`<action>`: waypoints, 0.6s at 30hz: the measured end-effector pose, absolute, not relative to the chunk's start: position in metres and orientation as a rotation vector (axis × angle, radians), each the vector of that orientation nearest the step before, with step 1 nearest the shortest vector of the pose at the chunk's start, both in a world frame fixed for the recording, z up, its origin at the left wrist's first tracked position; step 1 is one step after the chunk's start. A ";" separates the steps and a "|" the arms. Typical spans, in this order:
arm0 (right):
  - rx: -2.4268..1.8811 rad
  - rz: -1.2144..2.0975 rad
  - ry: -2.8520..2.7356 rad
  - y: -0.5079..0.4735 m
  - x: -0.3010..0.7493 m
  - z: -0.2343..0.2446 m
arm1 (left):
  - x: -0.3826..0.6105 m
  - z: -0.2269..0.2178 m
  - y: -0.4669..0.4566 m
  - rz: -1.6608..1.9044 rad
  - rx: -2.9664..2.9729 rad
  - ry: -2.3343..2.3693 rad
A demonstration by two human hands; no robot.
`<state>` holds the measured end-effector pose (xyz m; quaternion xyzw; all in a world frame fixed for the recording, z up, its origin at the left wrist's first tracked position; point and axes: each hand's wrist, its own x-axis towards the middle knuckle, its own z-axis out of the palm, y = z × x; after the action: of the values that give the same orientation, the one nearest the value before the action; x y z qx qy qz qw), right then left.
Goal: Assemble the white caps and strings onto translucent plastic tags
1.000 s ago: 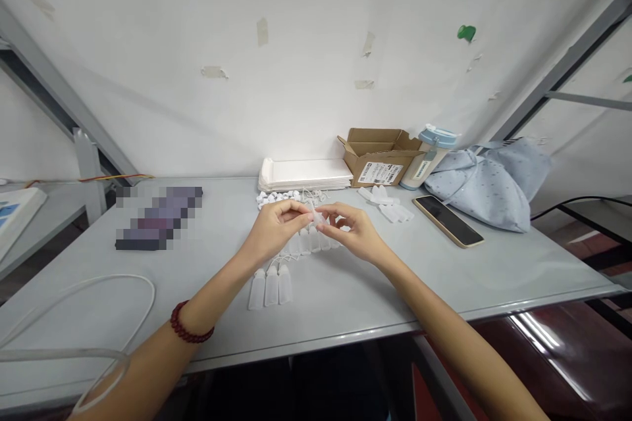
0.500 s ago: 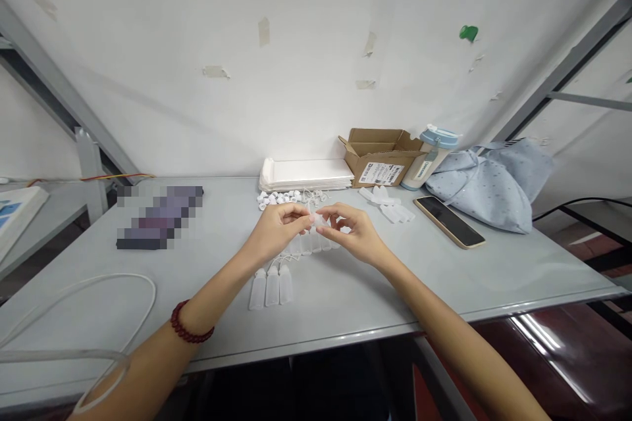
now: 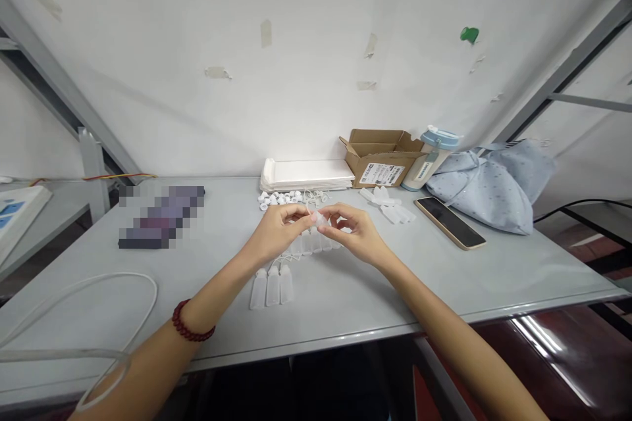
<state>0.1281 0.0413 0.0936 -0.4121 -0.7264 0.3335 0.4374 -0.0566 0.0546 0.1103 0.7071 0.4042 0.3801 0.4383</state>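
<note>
Above the middle of the table, my right hand (image 3: 356, 231) grips a small translucent plastic bottle (image 3: 322, 220) between thumb and fingers. My left hand (image 3: 279, 231) is closed in a pinch at the bottle's top; its fingertips partly hide what they hold there. A thin white tube seems to rise by the left fingers. Under the hands lies a row of similar bottles (image 3: 316, 243), partly covered by them. Nearer to me, three bottles with thin white tubes (image 3: 272, 287) lie side by side.
Behind the hands are white caps (image 3: 279, 198) and small white rings (image 3: 315, 197). A white stack (image 3: 309, 174), an open cardboard box (image 3: 382, 168) and a tumbler (image 3: 427, 161) stand farther back. Loose bottles (image 3: 388, 204), a phone (image 3: 450, 223) and a blue bag (image 3: 486, 187) lie right.
Both hands stay in nearly the same place, still joined at the small bottle. The view has shifted very slightly.
</note>
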 end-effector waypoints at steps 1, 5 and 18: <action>-1.029 0.829 -1.805 0.041 0.128 0.094 | -0.057 0.110 0.055 0.942 1.760 1.002; -1.039 0.826 -1.802 0.041 0.128 0.095 | -0.057 0.109 0.056 0.938 1.769 0.993; -1.184 0.841 -1.710 0.042 0.124 0.091 | -0.053 0.108 0.047 1.205 2.006 1.293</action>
<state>0.1237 0.0416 0.0909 -0.4754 -0.6868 0.3376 0.4340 -0.0532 0.0474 0.1079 0.7298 0.4703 0.4385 0.2321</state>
